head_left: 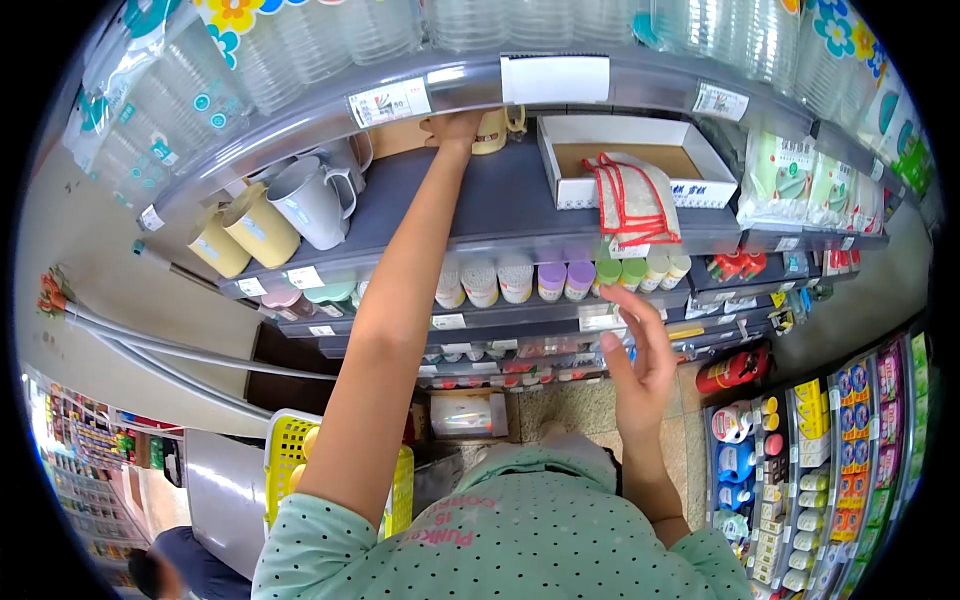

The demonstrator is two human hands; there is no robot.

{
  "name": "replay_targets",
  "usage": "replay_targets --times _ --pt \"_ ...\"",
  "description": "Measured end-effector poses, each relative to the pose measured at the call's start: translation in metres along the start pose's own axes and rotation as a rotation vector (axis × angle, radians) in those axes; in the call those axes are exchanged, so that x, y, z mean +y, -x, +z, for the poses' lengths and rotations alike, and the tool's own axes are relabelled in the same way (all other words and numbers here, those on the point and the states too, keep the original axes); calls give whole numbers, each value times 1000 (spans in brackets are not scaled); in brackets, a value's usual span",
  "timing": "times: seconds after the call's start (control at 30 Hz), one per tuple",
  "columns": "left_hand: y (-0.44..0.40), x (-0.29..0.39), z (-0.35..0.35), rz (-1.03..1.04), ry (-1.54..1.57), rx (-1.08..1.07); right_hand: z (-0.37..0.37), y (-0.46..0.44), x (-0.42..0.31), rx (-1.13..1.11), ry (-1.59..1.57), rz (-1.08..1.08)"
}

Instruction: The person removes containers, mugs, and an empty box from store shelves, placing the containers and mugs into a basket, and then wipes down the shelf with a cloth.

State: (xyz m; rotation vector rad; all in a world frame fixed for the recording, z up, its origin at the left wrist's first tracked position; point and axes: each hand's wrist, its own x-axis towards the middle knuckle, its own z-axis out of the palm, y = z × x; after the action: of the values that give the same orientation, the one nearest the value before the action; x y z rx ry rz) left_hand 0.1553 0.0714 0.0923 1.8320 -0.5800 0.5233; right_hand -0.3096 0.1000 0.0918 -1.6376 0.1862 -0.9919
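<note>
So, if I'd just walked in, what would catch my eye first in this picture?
Probably the left hand, at the end of an arm stretched up the view, reaching over the grey shelf beside a cream mug. Next, the red-edged cloth draped over the front of the white box, right of that hand. Lower down at right, the red fire extinguisher stands out near the floor.
</note>
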Motion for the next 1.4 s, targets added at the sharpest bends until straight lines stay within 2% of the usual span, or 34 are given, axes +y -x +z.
replay_targets --times 0.07,0.37,0.47,0.5,0.6,0.7,0.8,0.9,1.03,1.13,1.4 --pt "-2 -2 4 15 -37 11 2 -1 -1 -7 1 10" --pt "11 1 -6 101 184 -88 6 -2 -1 -53 -31 18" --pt "46 51 -46 -62 -52 -124 7 -2 -1 -55 -46 39" --pt "61 60 -60 -126 159 -177 8 -3 0 -60 -52 38" --pt "93 83 -95 -145 282 -168 13 -5 3 -73 -81 29" --pt "135 104 -127 -1 166 -33 21 -10 5 -83 -75 2" --pt "181 153 -170 98 38 15 30 -19 2 -83 17 -56" --pt "211 163 -196 264 -71 103 40 -28 6 -53 93 -140" --pt "243 170 -227 296 24 82 52 -38 -1 -55 199 -279" --pt "260 172 -246 312 -14 94 60 -38 -4 -124 231 -350" --pt "290 169 -289 308 -1 158 86 -23 -5 -240 78 -400"
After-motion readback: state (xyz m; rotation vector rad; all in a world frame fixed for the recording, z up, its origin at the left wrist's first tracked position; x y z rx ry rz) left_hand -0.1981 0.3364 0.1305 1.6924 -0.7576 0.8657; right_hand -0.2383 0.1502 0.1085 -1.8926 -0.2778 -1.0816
